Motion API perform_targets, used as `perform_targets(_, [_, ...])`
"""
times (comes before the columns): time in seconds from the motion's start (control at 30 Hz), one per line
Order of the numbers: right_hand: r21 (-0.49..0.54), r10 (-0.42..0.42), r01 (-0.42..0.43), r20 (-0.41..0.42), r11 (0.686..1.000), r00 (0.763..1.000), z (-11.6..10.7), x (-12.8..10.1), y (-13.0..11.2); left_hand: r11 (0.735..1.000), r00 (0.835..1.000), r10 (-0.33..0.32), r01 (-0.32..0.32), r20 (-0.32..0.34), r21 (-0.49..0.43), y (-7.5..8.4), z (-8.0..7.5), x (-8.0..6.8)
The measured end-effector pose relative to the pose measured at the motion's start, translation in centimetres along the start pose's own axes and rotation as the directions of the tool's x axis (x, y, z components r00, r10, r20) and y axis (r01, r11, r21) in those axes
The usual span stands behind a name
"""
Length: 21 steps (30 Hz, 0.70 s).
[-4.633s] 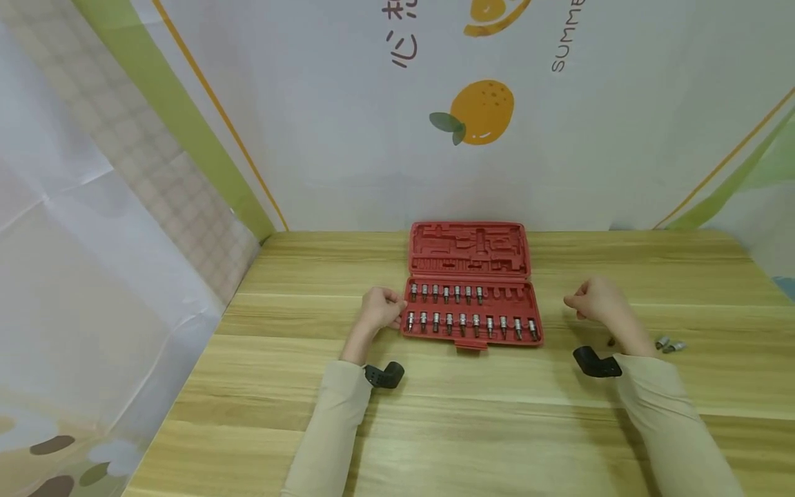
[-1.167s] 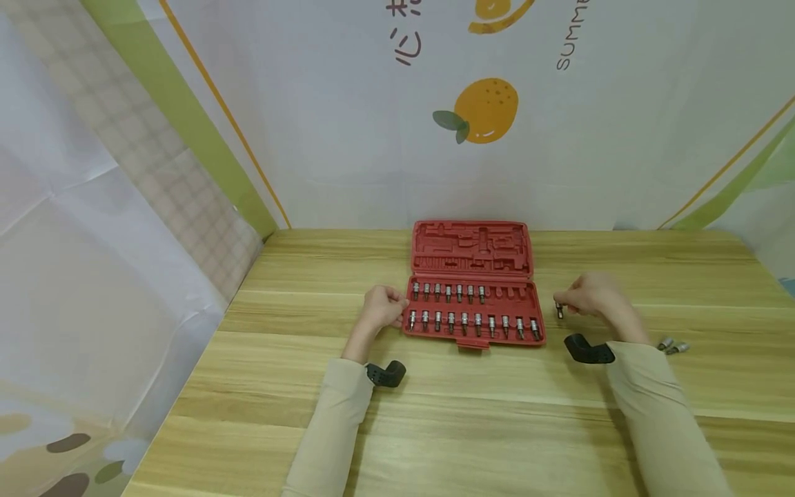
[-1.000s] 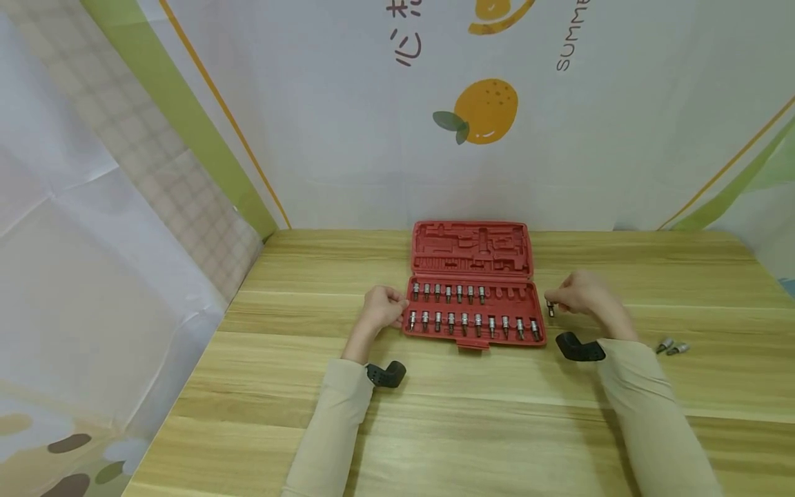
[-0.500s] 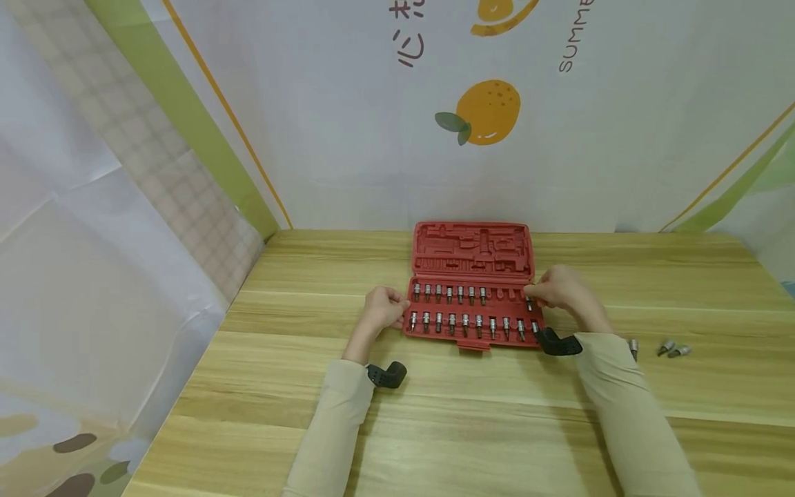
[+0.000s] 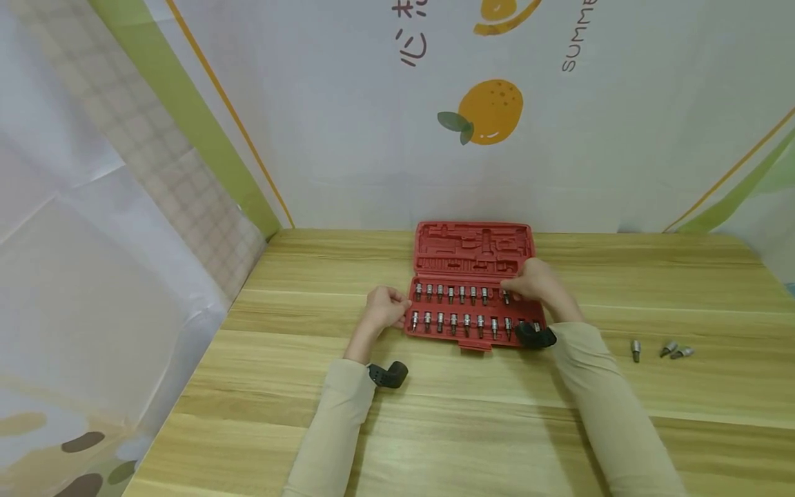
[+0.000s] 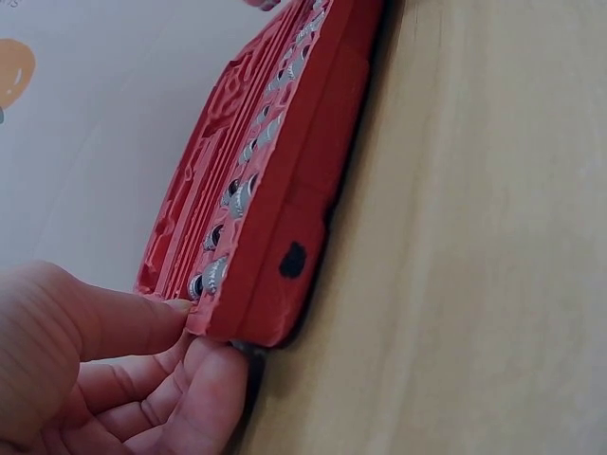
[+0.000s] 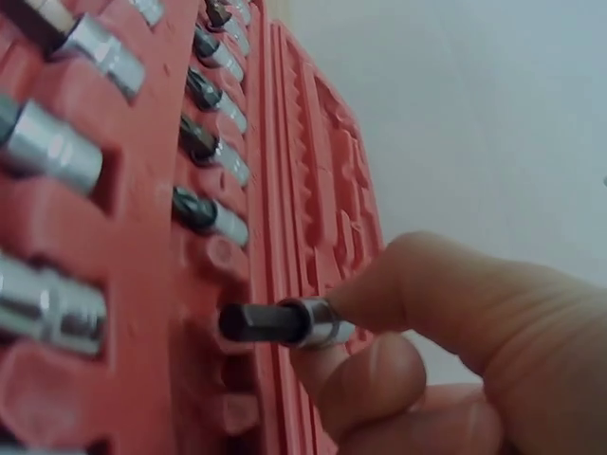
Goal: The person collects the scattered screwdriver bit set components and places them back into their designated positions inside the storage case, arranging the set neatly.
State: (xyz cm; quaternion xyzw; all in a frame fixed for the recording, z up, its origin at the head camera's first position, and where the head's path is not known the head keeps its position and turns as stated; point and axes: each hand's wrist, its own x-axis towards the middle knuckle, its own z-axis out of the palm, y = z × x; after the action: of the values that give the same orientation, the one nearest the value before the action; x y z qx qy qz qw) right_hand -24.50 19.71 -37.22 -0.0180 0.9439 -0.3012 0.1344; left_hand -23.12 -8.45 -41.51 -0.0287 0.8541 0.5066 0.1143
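Bit (image 7: 280, 323) pinched between thumb and fingertips of right hand (image 5: 535, 284), just above an upper-row slot of the red case (image 5: 475, 257) on the table (image 5: 310, 386). Left hand (image 5: 386, 312) curled, gripping the case's left edge, thumb on top.

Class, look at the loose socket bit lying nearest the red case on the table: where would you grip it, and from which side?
Probably pinch the bit across its thicker silver socket end, coming straight down from above. It lies flat on the table, apart from the two other bits, so both flanks are free.
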Motion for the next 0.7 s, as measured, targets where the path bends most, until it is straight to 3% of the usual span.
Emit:
perform_targets(0.4, [0.005,0.022,-0.022,-0.016,1.000,1.000,1.1,1.6,-0.8,1.000,1.000,0.002,-0.002,0.006,0.001,0.0,0.0,0.0])
perform_targets(0.7, [-0.055,0.058,-0.060,-0.035,0.997,0.998,1.8,1.8,-1.3,1.000,1.000,0.003,-0.003,0.005,-0.006,0.0,-0.1,0.0])
